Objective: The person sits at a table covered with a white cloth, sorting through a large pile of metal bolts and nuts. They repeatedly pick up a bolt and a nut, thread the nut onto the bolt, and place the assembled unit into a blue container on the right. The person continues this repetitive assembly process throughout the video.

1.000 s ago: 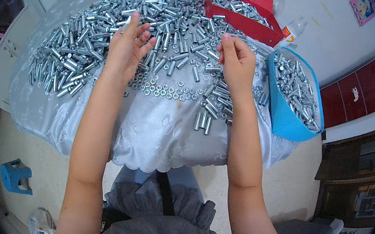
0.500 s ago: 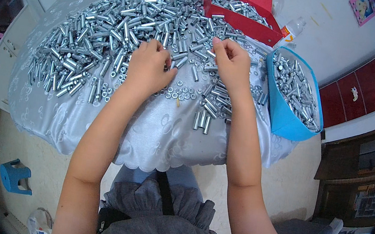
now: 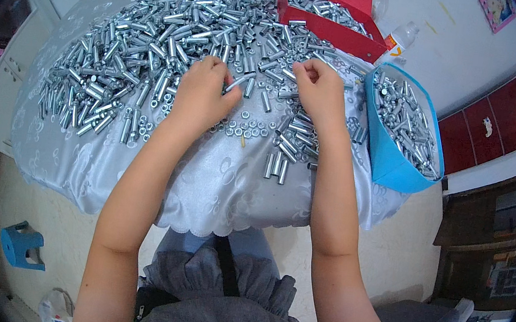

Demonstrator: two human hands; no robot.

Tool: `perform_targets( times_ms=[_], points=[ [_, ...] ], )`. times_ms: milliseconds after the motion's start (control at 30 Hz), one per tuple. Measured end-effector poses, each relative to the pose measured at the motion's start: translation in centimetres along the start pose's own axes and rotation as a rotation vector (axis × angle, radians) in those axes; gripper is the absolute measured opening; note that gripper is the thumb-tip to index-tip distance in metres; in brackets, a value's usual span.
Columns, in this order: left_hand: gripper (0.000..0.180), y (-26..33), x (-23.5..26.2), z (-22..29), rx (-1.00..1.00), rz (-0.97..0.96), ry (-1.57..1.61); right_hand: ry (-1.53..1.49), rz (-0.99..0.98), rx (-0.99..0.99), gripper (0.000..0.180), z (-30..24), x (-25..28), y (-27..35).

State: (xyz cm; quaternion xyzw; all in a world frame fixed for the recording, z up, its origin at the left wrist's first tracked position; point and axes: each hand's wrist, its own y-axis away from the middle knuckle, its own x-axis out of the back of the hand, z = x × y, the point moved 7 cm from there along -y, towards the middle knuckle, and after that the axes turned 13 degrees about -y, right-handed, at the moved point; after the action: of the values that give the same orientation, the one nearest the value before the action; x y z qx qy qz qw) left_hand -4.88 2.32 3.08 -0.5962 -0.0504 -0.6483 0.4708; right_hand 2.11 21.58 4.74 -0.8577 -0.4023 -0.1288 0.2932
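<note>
My left hand [image 3: 202, 91] is closed at the near edge of a large heap of shiny metal sleeves and bolts [image 3: 157, 41]. A metal sleeve [image 3: 237, 83] sticks out between its thumb and fingers, pointing up to the right. To the right, my right hand [image 3: 321, 92] is held in a pinch over scattered parts; whatever lies between its fingertips is too small or hidden to make out. Loose hex nuts [image 3: 246, 125] lie on the cloth between my hands. A group of metal sleeves [image 3: 278, 165] rests just left of my right forearm.
A blue fabric bin [image 3: 390, 170] full of bolts stands at the right table edge. Behind it are a red box [image 3: 329, 35] holding more metal parts and a white bottle [image 3: 401, 37]. A silvery cloth [image 3: 203, 199] covers the table. A blue stool [image 3: 22, 245] stands on the floor.
A sleeve now shows plainly between my left thumb and fingers. My right fingertips have dropped slightly and curled in, while both forearms stay nearly in place.
</note>
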Motion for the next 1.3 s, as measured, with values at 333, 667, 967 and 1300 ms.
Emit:
perform_targets(
  times_ms=[333,667,967,1300],
  points=[
    [0.022,-0.1,0.0,0.0,0.102,-0.044,0.207,0.365,0.134,-0.087,0.028,3.7,2.7,-1.4],
    [0.021,-0.1,-0.7,-0.1,0.086,-0.068,0.160,0.429,0.145,-0.407,0.055,7.8,4.7,-1.8],
    [0.022,-0.1,-0.8,0.1,0.075,-0.093,0.157,0.465,0.097,-0.394,0.056,8.6,3.9,-2.2],
    [0.022,0.0,-1.1,0.2,0.085,-0.129,0.148,0.477,0.008,-0.274,0.053,7.2,2.5,-1.9]
  ],
)
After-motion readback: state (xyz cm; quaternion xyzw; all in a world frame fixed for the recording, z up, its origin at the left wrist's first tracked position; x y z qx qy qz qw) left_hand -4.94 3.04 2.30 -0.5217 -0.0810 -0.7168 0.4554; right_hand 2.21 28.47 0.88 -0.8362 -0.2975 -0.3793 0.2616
